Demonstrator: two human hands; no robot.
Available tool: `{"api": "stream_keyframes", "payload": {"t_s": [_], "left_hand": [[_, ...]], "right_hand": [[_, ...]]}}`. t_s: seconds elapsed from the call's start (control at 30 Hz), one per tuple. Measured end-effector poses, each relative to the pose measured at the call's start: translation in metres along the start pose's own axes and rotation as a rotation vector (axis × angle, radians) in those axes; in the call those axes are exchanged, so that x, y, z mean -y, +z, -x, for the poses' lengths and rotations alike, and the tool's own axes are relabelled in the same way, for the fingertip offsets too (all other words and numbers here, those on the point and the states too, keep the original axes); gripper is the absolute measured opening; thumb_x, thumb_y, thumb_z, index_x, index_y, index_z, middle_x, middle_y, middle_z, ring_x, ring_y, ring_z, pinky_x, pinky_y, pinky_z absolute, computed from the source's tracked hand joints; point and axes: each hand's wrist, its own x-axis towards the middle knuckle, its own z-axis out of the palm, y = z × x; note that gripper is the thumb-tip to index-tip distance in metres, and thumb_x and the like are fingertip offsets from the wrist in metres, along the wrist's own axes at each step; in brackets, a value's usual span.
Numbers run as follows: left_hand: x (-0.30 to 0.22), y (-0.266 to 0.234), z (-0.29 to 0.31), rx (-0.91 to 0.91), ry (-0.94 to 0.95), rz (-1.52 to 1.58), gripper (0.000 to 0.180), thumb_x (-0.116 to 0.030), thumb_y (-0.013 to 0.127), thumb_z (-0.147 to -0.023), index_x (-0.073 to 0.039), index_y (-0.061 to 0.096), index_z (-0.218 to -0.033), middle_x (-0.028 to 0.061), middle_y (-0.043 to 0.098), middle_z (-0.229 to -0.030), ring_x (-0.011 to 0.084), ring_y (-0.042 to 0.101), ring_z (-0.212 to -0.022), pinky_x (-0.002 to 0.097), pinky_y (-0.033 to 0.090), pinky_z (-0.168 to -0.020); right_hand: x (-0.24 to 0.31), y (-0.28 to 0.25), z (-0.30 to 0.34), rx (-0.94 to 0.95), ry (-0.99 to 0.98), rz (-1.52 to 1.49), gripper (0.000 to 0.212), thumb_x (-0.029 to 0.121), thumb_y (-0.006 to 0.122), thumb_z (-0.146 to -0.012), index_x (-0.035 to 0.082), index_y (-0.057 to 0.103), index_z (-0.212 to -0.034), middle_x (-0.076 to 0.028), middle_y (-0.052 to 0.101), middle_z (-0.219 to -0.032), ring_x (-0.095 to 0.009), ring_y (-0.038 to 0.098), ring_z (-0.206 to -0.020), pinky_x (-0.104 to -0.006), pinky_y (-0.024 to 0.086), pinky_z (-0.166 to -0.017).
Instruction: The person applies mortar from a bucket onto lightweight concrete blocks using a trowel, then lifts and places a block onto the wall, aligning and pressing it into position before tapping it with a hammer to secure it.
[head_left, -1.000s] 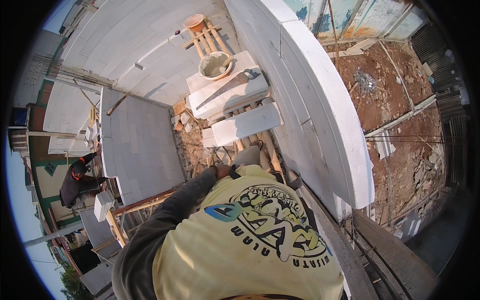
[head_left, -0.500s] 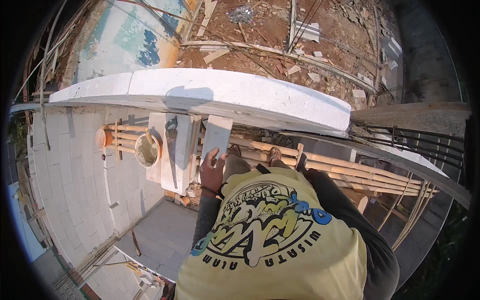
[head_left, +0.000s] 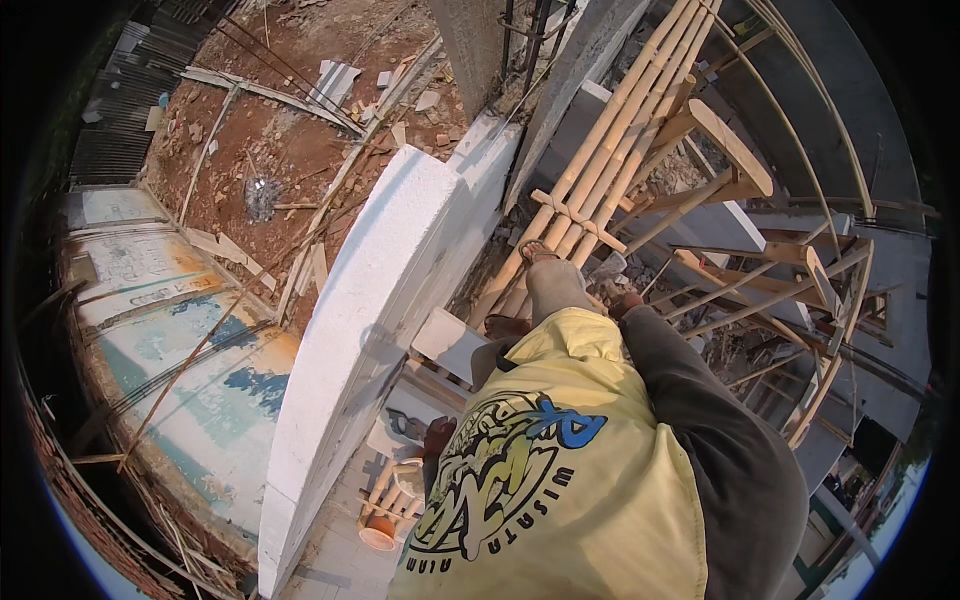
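Note:
Partly hidden by my yellow shirt, my left hand [head_left: 439, 436] is low beside the handle of a handsaw [head_left: 404, 424]. I cannot make out its fingers or whether it touches the saw. The saw lies on pale blocks. Beyond my left hand, another pale block [head_left: 450, 343] rests close to my foot. My right hand [head_left: 627, 303] hangs at the end of a dark sleeve near the bamboo poles, small and blurred, with nothing visible in it. My sandalled foot [head_left: 540, 250] stands on the bamboo.
A curved white block wall [head_left: 365, 260] runs along my left. Bamboo poles [head_left: 610, 125] form a narrow walkway ahead, with wooden braces [head_left: 735, 150] at its right. An orange bucket [head_left: 378, 533] sits low on the left. Beyond the wall lies rubble-strewn red ground [head_left: 255, 130].
The view has swung to the right, bringing more of the bamboo walkway into sight. My left hand, earlier over a pale block with fingers apart, is now beside the saw handle.

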Motion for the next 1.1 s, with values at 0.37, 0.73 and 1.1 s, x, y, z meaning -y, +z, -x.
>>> {"api": "stream_keyframes", "payload": {"t_s": [0.37, 0.73, 1.1], "left_hand": [[-0.048, 0.040, -0.030, -0.056, 0.053, 0.326, 0.053, -0.049, 0.062, -0.086, -0.007, 0.066, -0.118, 0.0183, 0.067, -0.110, 0.0276, 0.062, -0.108, 0.0382, 0.050, -0.091], [-0.105, 0.260, -0.078, -0.222, -0.448, 0.336, 0.047, -0.037, 0.057, -0.085, -0.004, 0.066, -0.116, 0.0235, 0.060, -0.124, 0.0338, 0.057, -0.119, 0.0456, 0.045, -0.101], [-0.114, 0.210, -0.062, -0.113, -0.713, 0.892, 0.092, -0.046, 0.065, -0.080, -0.005, 0.023, -0.151, 0.0226, 0.028, -0.152, 0.0376, 0.027, -0.142, 0.0494, 0.031, -0.111]], "right_hand": [[0.056, -0.033, -0.044, 0.122, -0.206, 0.323, 0.041, 0.023, 0.072, -0.077, 0.004, 0.067, -0.113, -0.018, 0.071, -0.090, -0.029, 0.070, -0.076, -0.0415, 0.055, -0.073], [0.222, -0.017, -0.075, 0.416, -0.485, 0.933, 0.024, 0.011, 0.073, -0.081, -0.004, 0.055, -0.077, -0.013, 0.060, -0.065, -0.022, 0.060, -0.047, -0.0391, 0.051, -0.041], [0.345, 0.283, -0.055, 0.343, -1.089, 1.999, 0.035, 0.019, 0.056, -0.085, -0.002, 0.058, -0.113, -0.023, 0.068, -0.100, -0.037, 0.067, -0.094, -0.0459, 0.054, -0.082]]}}
